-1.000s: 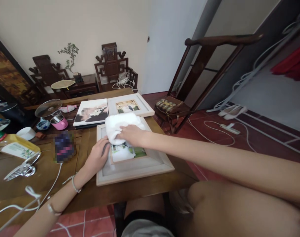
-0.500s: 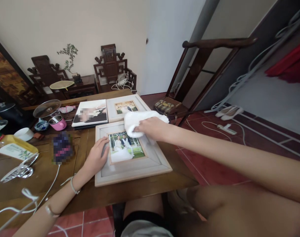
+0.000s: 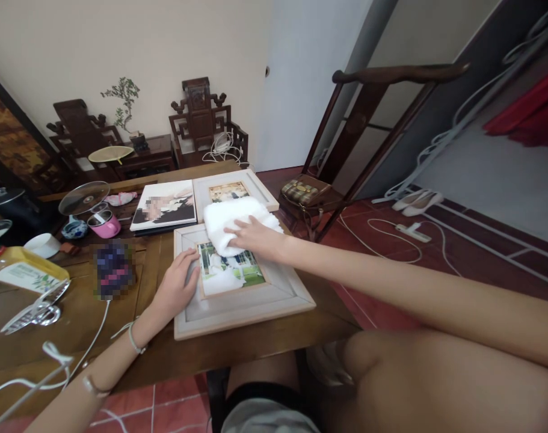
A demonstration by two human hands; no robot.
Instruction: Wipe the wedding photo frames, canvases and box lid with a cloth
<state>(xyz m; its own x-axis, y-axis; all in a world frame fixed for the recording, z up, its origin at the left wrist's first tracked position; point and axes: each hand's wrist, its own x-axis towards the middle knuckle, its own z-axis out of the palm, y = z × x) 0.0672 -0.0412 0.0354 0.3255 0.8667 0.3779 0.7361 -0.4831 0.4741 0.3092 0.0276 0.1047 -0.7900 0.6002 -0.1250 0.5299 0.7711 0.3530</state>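
A pale wooden picture frame point(image 3: 246, 310) with a wedding photo point(image 3: 233, 279) lies flat at the table's near edge. My left hand point(image 3: 178, 285) rests on the frame's left side, fingers stretched out, holding it against the table. Under my right hand point(image 3: 260, 237) is a folded white towel point(image 3: 224, 222), pressed on the upper part of the frame and hiding the top of the photo. My right fingers grip the towel from above. Behind, a second picture frame point(image 3: 206, 192) lies partly covered by the towel.
Left of the frames lie a photo album point(image 3: 165, 204), a pink mug point(image 3: 106, 225), an oil bottle point(image 3: 27, 270), a clear hair clip point(image 3: 39, 310) and a blurred dark object point(image 3: 113, 270) on a white cable. A wooden chair point(image 3: 364, 120) holding a plaid bag point(image 3: 299, 191) stands at right.
My right hand has slid the towel leftward across the frame's top, over the upper part of the photo. My left hand stays in place.
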